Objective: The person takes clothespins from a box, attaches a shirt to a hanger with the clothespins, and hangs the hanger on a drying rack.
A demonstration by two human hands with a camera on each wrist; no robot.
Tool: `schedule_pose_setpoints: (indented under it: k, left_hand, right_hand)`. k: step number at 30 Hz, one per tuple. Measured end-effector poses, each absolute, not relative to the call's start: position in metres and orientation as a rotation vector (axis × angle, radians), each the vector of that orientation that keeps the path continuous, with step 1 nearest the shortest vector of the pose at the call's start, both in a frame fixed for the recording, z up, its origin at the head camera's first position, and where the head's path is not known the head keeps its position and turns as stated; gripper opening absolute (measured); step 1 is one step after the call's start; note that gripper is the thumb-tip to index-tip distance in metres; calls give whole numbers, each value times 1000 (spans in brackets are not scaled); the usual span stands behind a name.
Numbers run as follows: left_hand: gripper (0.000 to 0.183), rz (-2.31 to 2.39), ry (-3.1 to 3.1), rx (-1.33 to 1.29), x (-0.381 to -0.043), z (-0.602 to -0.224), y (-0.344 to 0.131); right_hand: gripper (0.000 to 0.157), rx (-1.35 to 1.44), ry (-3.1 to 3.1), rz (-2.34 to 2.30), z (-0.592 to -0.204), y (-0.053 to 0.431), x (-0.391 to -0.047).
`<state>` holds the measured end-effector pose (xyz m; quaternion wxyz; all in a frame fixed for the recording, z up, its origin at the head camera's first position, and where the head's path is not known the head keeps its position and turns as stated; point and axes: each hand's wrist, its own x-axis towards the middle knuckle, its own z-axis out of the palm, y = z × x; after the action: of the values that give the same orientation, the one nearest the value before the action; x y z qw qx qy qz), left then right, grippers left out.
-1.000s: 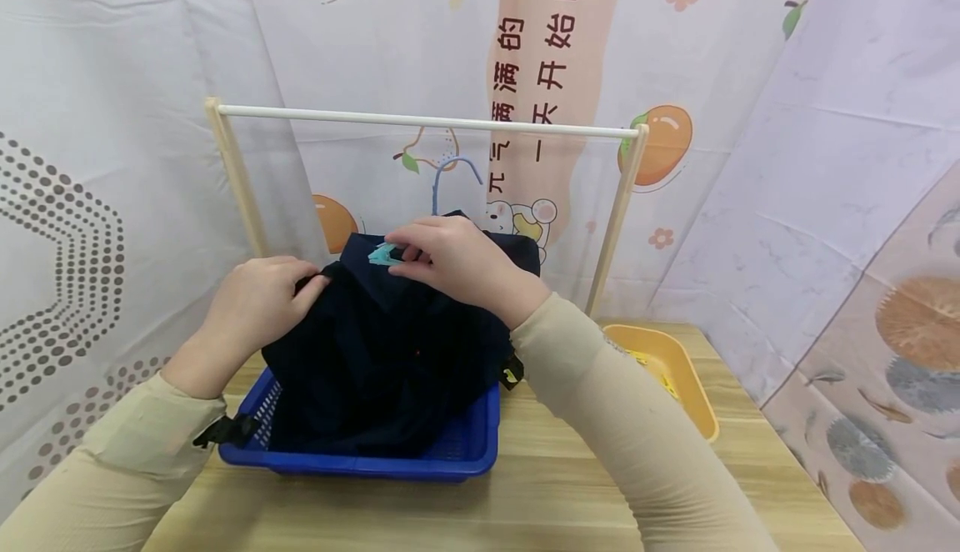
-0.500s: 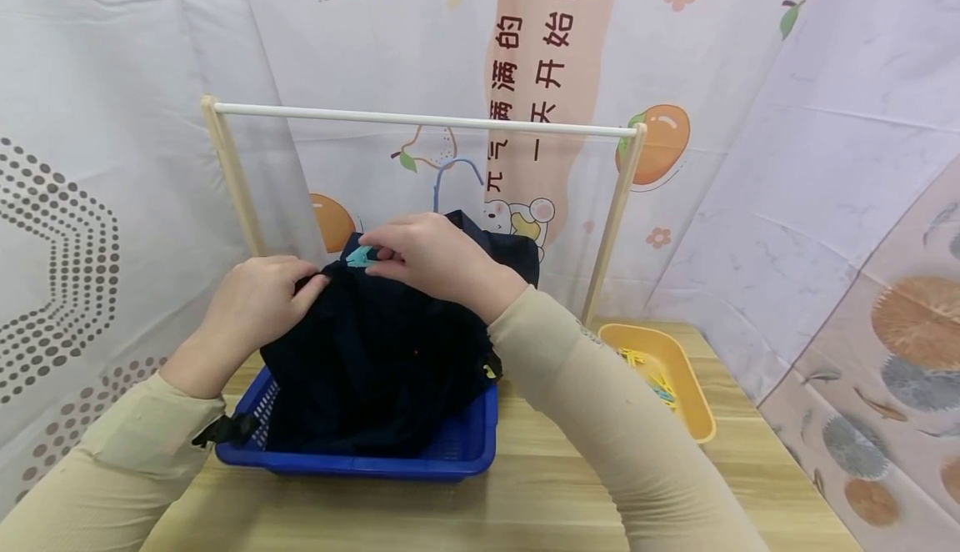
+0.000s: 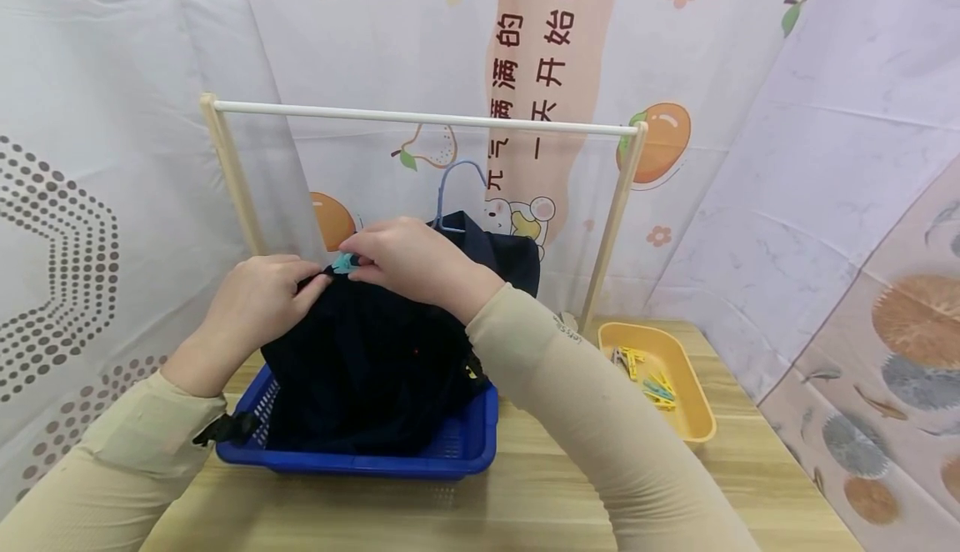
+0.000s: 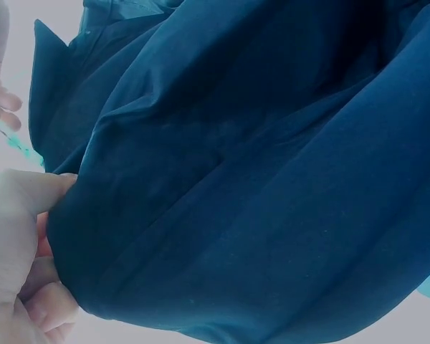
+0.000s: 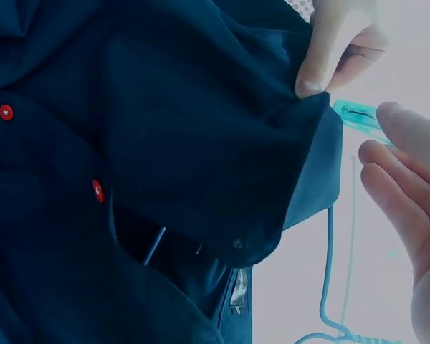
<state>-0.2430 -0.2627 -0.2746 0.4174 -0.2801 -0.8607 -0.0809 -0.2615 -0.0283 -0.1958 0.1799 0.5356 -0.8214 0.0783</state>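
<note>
A dark navy shirt (image 3: pixel 375 360) with red buttons (image 5: pixel 98 190) is draped over the blue basket and a blue wire hanger (image 3: pixel 442 193). My left hand (image 3: pixel 258 298) pinches a raised fold of the shirt between thumb and fingers, as the left wrist view also shows. Between the thumb and fingers of my right hand (image 3: pixel 420 260) is a teal clothespin (image 3: pixel 345 263). Its tip is at the fabric edge right beside my left fingertips. From the right wrist view I cannot tell whether the clothespin (image 5: pixel 358 117) bites the cloth.
The blue basket (image 3: pixel 352 464) stands on the wooden table (image 3: pixel 540 494) under the shirt. Behind rises a rack with a white rod (image 3: pixel 420 118). At the right, a yellow tray (image 3: pixel 697 393) holds several yellow, teal and grey clothespins (image 3: pixel 660 389).
My right hand has moved left with the clothespin, bringing it up to the fold at my left fingers. My left hand has stayed in place. More of the tray and hanger now shows.
</note>
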Motion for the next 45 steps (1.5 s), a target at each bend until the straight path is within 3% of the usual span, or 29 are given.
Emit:
schedule_pose_setpoints:
  k: [45]
  left_hand:
    - [10, -198, -2160, -731, -243, -275, -254]
  right_hand:
    - [20, 1412, -2303, -285, -196, -34, -261]
